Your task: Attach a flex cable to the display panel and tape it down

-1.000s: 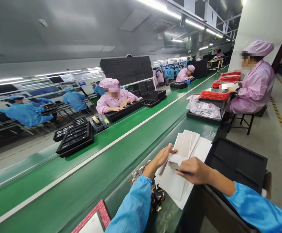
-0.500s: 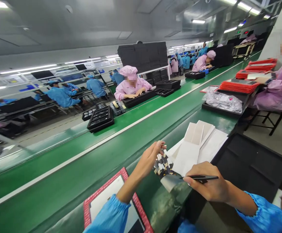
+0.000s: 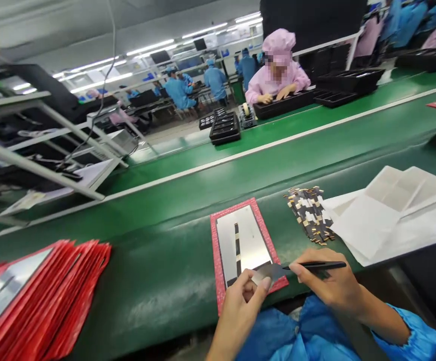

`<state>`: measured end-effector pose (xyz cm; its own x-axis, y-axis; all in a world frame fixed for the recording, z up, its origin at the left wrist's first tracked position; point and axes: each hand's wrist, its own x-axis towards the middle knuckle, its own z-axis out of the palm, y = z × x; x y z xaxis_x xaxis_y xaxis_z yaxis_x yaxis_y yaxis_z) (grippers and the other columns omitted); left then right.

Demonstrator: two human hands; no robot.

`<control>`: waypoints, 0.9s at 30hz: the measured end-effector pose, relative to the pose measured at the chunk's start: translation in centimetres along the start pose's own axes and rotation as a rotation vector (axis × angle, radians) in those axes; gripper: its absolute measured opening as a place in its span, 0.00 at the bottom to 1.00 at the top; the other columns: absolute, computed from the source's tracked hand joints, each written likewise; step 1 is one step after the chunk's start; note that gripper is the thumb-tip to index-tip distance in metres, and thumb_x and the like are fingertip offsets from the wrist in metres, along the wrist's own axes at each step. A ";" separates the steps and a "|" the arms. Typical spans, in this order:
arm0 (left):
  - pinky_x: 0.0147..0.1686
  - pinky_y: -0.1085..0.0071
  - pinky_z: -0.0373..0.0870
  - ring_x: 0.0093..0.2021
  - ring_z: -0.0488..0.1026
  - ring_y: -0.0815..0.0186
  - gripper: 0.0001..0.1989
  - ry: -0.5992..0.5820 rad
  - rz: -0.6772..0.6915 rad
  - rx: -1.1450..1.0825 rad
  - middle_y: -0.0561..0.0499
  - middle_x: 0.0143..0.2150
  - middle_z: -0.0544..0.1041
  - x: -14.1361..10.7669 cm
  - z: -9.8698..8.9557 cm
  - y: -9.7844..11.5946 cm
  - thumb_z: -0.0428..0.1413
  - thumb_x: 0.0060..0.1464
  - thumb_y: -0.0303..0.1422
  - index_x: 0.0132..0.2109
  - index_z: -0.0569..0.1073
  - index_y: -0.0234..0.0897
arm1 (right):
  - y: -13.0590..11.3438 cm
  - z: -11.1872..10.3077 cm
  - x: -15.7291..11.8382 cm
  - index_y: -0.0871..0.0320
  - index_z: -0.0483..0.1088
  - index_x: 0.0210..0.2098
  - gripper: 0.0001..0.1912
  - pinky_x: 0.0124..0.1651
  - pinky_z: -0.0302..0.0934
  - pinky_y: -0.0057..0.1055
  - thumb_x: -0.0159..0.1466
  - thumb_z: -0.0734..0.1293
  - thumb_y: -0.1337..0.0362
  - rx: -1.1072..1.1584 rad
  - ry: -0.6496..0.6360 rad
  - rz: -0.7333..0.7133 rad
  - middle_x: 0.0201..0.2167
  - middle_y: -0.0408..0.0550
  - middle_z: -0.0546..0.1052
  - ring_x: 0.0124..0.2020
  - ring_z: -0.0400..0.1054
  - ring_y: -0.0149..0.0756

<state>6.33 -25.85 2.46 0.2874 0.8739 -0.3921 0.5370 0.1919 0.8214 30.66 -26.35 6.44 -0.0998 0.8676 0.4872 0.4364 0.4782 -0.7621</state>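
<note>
In the head view my left hand pinches a small grey sheet between thumb and fingers. Black tweezers are gripped in my right hand, their tip at the right edge of that sheet. Both hands are over the near edge of a shiny panel with a red padded border. A black strip with pale sections lies lengthwise on the panel. To the right is a heap of similar black, white and gold strips.
White sheets lie right of the strips. A stack of red padded sleeves with a shiny panel on top stands at the left. Across the green bench, a co-worker in pink handles a black tray. A white-framed rack stands far left.
The view has swung left. My left hand has moved from the strip heap to the red-bordered panel and now pinches the grey sheet. My right hand, still with the tweezers, has moved left too.
</note>
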 end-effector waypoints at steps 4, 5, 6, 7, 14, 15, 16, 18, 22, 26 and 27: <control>0.19 0.71 0.54 0.17 0.56 0.73 0.29 0.075 -0.040 -0.178 0.59 0.18 0.55 -1.3 0.0 -0.4 0.51 0.48 0.67 0.29 0.64 0.44 | -0.2 1.3 0.1 0.39 0.75 0.31 0.07 0.15 0.66 0.35 0.63 0.70 0.61 0.062 -0.005 0.110 0.18 0.33 0.77 0.14 0.70 0.36; 0.18 0.71 0.52 0.16 0.55 0.74 0.30 0.089 -0.049 -0.213 0.59 0.17 0.54 -1.5 -0.2 -0.4 0.52 0.46 0.67 0.28 0.63 0.44 | -0.1 1.6 0.2 0.39 0.75 0.30 0.07 0.14 0.65 0.35 0.63 0.69 0.60 0.073 -0.003 0.148 0.18 0.33 0.76 0.13 0.69 0.35; 0.17 0.71 0.51 0.16 0.54 0.75 0.30 0.102 -0.057 -0.241 0.59 0.16 0.54 -1.6 -0.4 -0.5 0.53 0.45 0.67 0.27 0.63 0.43 | 0.0 1.9 0.2 0.40 0.75 0.29 0.07 0.13 0.64 0.34 0.63 0.69 0.59 0.087 0.000 0.188 0.17 0.33 0.76 0.12 0.68 0.34; 0.17 0.71 0.50 0.15 0.54 0.75 0.30 0.115 -0.063 -0.259 0.58 0.16 0.54 -1.7 -0.6 -0.5 0.54 0.44 0.67 0.25 0.62 0.43 | 0.2 2.1 0.3 0.40 0.75 0.28 0.08 0.12 0.63 0.34 0.64 0.69 0.59 0.106 0.003 0.229 0.17 0.33 0.75 0.11 0.67 0.34; 0.16 0.75 0.51 0.16 0.54 0.76 0.29 0.214 -0.091 -0.188 0.60 0.16 0.56 -1.5 -2.1 -1.3 0.55 0.44 0.64 0.25 0.65 0.41 | 1.6 4.2 0.1 0.47 0.74 0.27 0.09 0.10 0.58 0.31 0.64 0.69 0.57 0.211 -0.038 0.460 0.16 0.37 0.74 0.10 0.65 0.33; 0.17 0.75 0.52 0.17 0.54 0.76 0.28 0.227 -0.092 -0.171 0.60 0.16 0.57 -1.5 -2.0 -1.4 0.55 0.45 0.64 0.25 0.66 0.42 | 1.9 4.5 -0.1 0.47 0.74 0.28 0.09 0.11 0.58 0.31 0.64 0.69 0.57 0.208 -0.049 0.485 0.16 0.38 0.74 0.11 0.65 0.33; 0.17 0.74 0.53 0.18 0.56 0.76 0.27 0.247 -0.087 -0.141 0.59 0.17 0.58 -1.5 -2.0 -1.5 0.55 0.46 0.63 0.26 0.67 0.42 | 2.2 4.7 -0.3 0.47 0.75 0.29 0.08 0.11 0.59 0.32 0.65 0.69 0.56 0.203 -0.060 0.509 0.16 0.38 0.75 0.11 0.66 0.34; 0.19 0.74 0.57 0.19 0.60 0.75 0.25 0.298 -0.062 -0.040 0.58 0.19 0.63 -1.6 -1.8 -1.6 0.52 0.49 0.62 0.27 0.68 0.44 | 2.6 5.1 -0.6 0.47 0.75 0.29 0.08 0.13 0.60 0.33 0.65 0.69 0.56 0.191 -0.082 0.548 0.17 0.38 0.75 0.13 0.67 0.35; 0.20 0.73 0.62 0.20 0.65 0.73 0.24 0.342 -0.051 0.158 0.57 0.21 0.69 -1.9 -1.4 -1.8 0.48 0.53 0.61 0.31 0.70 0.48 | 2.8 5.4 -1.0 0.44 0.74 0.30 0.07 0.15 0.64 0.35 0.65 0.69 0.56 0.166 -0.128 0.591 0.19 0.38 0.77 0.14 0.69 0.36; 0.21 0.72 0.62 0.19 0.64 0.73 0.24 0.364 -0.079 0.265 0.57 0.23 0.71 -1.9 -1.3 -2.1 0.45 0.53 0.62 0.32 0.71 0.50 | 2.6 5.5 -1.2 0.42 0.75 0.32 0.05 0.17 0.66 0.38 0.65 0.69 0.56 0.130 -0.152 0.616 0.21 0.38 0.77 0.16 0.70 0.37; 0.22 0.72 0.63 0.20 0.64 0.74 0.24 0.359 -0.093 0.286 0.57 0.23 0.72 -1.8 -1.4 -2.1 0.45 0.53 0.62 0.33 0.71 0.51 | 2.5 5.5 -1.2 0.42 0.76 0.32 0.04 0.18 0.67 0.39 0.64 0.69 0.56 0.118 -0.150 0.617 0.21 0.39 0.77 0.16 0.70 0.38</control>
<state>3.59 -27.25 2.03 -0.0382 0.9678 -0.2488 0.7592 0.1900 0.6225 26.97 -25.45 1.63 0.0106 0.9934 -0.1140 0.3526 -0.1104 -0.9292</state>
